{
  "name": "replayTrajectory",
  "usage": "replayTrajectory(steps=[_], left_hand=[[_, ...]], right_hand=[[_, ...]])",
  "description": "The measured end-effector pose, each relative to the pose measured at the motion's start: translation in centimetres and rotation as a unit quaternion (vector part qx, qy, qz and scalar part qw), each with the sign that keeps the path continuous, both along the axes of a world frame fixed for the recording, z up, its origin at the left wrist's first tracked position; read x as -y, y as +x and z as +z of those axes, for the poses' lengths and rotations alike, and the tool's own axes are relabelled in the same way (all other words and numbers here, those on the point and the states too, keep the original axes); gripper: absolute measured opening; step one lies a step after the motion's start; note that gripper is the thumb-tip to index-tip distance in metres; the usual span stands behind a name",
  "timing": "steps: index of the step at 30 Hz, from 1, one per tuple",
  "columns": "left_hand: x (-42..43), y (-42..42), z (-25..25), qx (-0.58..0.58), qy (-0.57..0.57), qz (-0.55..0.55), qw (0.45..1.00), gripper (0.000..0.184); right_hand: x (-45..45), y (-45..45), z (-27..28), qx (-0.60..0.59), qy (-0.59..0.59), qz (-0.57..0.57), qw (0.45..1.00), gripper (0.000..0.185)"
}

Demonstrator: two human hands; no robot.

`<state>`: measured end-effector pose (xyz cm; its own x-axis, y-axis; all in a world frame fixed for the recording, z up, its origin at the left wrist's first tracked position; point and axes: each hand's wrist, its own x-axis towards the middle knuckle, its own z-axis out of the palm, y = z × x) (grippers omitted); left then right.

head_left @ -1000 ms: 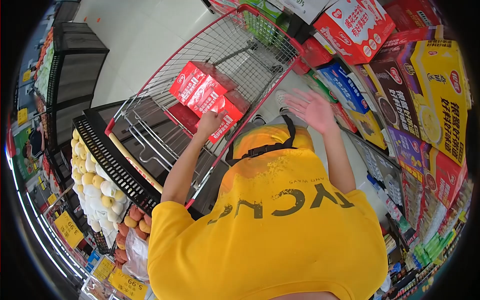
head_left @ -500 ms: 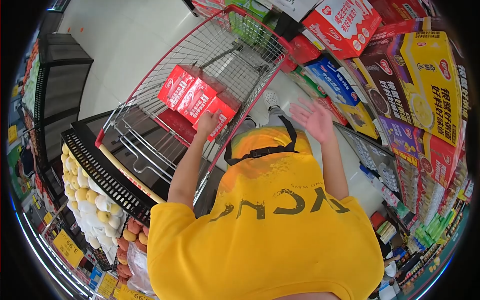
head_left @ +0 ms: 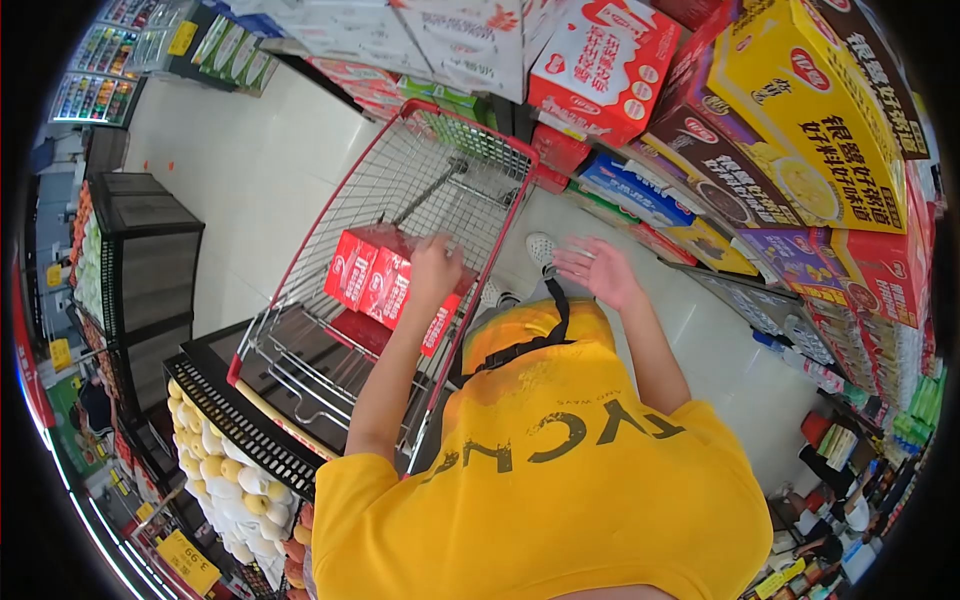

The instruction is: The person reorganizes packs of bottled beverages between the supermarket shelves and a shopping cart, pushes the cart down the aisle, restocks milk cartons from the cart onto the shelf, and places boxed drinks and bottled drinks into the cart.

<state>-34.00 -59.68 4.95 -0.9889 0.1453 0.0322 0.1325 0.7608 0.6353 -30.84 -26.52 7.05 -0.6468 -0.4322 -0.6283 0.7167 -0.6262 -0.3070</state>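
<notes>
Red drink cartons [head_left: 372, 277] with white lettering sit side by side in a wire shopping cart [head_left: 345, 183] with a red rim. My left hand [head_left: 437, 272] reaches over the cart's side, at the nearer end of the cartons. Its fingers are bent, partly hidden and slightly blurred, so whether they grip a carton cannot be told. My right hand [head_left: 600, 272] is held outside the cart with palm showing and fingers apart, holding nothing. It is nearest to the stacked boxes on the right.
Tall stacks of yellow and brown boxes [head_left: 815, 120] and a red box [head_left: 603, 65] stand to the right. A black-edged fruit stand [head_left: 235, 425] with pale fruit borders the cart's handle [head_left: 285, 418]. Dark display crates [head_left: 150, 250] stand farther left on the tiled floor [head_left: 250, 150].
My left hand has moved forward over the cartons from their near corner. My right hand stays open, now slightly lower and further left in view. The view has shifted, showing more shelving ahead.
</notes>
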Motion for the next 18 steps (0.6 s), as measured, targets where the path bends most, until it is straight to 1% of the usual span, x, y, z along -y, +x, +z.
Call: replayTrajectory(steps=[1, 3, 5, 6, 8, 9, 11, 12, 13, 15, 16, 18], left_hand=[[-2.6, -2.3, 2.3, -0.031, 0.023, -0.022, 0.999, 0.029], [-7.8, -6.1, 7.3, -0.124, 0.044, -0.103, 0.986, 0.028], [-12.6, -9.3, 10.4, -0.161, 0.068, -0.172, 0.969, 0.038], [-14.6, -10.7, 10.5, -0.167, 0.068, -0.175, 0.968, 0.038], [-17.9, -13.4, 10.7, -0.206, 0.044, -0.225, 0.951, 0.048], [-19.0, -14.3, 10.2, -0.211, 0.044, -0.227, 0.950, 0.048], [-20.3, -15.5, 6.6, -0.164, -0.152, -0.236, 0.946, 0.057], [-20.6, -15.7, 5.0, -0.141, -0.169, -0.242, 0.945, 0.059], [-20.9, -15.7, 5.8, -0.142, -0.171, -0.241, 0.945, 0.059], [-21.0, -15.3, 7.2, -0.093, -0.224, -0.247, 0.938, 0.051], [-21.0, -15.4, 7.0, -0.092, -0.227, -0.245, 0.938, 0.051], [-21.2, -15.2, 6.5, -0.131, -0.162, -0.219, 0.953, 0.041]], right_hand=[[-0.2, -0.1, -0.1, 0.007, 0.007, -0.001, 1.000, 0.051], [-0.7, -0.3, -0.3, 0.007, 0.012, -0.006, 1.000, 0.050], [-1.4, -0.4, -0.3, 0.006, 0.009, -0.019, 1.000, 0.049], [-1.7, -0.5, -0.2, 0.000, 0.009, -0.022, 1.000, 0.049], [-2.4, -0.6, 0.0, -0.003, 0.002, -0.031, 1.000, 0.049], [-2.9, -0.6, 0.2, -0.008, 0.002, -0.033, 0.999, 0.049], [-3.6, -0.6, 0.3, 0.001, 0.005, -0.053, 0.999, 0.050], [-4.0, -0.7, 0.4, -0.001, 0.004, -0.053, 0.999, 0.050], [-4.4, -0.7, 0.3, 0.003, 0.005, -0.060, 0.998, 0.050], [-5.1, -1.1, 0.0, 0.007, 0.002, -0.062, 0.998, 0.050], [-5.3, -1.4, -0.3, 0.003, 0.001, -0.060, 0.998, 0.050], [-5.4, -1.8, -1.0, 0.001, -0.001, -0.052, 0.999, 0.051]])
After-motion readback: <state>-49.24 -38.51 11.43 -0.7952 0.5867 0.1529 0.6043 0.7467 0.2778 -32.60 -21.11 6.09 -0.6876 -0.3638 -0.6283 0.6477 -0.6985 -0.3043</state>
